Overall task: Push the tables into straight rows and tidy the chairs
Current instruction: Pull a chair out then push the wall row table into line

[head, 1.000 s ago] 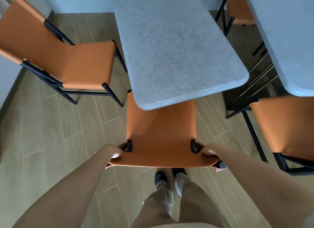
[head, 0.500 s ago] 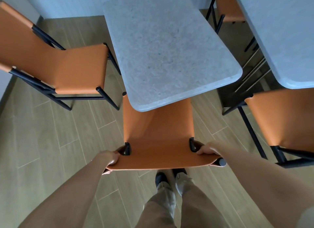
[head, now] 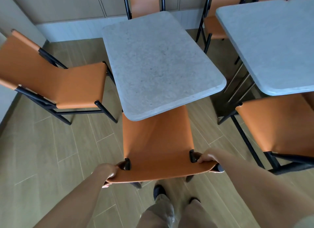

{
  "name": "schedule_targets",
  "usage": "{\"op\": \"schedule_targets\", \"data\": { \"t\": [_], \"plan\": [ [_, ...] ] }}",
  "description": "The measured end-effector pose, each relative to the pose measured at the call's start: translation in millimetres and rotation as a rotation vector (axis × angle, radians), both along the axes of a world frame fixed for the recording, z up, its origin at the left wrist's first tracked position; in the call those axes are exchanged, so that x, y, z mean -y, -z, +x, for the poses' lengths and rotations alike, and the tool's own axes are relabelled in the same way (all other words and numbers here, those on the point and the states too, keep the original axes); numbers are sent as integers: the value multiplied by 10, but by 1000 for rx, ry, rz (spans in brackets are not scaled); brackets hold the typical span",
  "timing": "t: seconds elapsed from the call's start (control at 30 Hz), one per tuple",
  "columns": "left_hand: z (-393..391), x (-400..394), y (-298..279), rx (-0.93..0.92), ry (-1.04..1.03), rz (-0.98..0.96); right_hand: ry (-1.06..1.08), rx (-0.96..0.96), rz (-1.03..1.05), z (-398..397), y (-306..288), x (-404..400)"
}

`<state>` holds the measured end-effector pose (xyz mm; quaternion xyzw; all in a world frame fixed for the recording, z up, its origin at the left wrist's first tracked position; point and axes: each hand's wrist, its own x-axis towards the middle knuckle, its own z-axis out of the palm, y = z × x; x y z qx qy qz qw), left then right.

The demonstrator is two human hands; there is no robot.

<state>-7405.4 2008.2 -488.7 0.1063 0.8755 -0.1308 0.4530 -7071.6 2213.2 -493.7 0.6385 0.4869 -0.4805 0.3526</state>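
Observation:
An orange chair point(head: 158, 141) with a black frame stands right in front of me, its seat partly under the near end of a grey speckled table point(head: 158, 64). My left hand point(head: 108, 172) grips the left end of the chair's backrest top. My right hand point(head: 206, 157) grips the right end, beside the black post. A second grey table point(head: 275, 44) stands to the right, set apart from the first by a gap.
Another orange chair point(head: 68, 85) stands askew at the left of the table, near the wall. One chair point(head: 280, 126) sits at the right table's near end, and more chairs point(head: 144, 2) stand at the far ends. My feet point(head: 159, 191) are on the wood-look floor behind the chair.
The view has tilted up and back, showing the far chairs and wall. The chair's seat shows more from under the table edge than before. Both hands keep their grip on the backrest.

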Motion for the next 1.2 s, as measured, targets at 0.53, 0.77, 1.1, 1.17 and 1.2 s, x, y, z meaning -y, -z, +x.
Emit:
{"op": "schedule_targets", "data": {
  "t": [0.53, 0.77, 1.1, 1.17, 1.2],
  "plan": [
    [863, 380, 249, -63, 26, 29, -76, 6, 68, 820, 205, 79],
    [1098, 478, 319, -97, -19, 105, -95, 4, 117, 1029, 323, 134],
    [1306, 543, 320, -51, 25, 9, -55, 1, 101, 1268, 489, 228],
    [1346, 532, 304, -47, 15, 9, -21, 4, 73, 1357, 527, 250],
    [1375, 527, 293, -47, 17, 8, 2, 9, 60, 1405, 542, 265]
  ]
}}
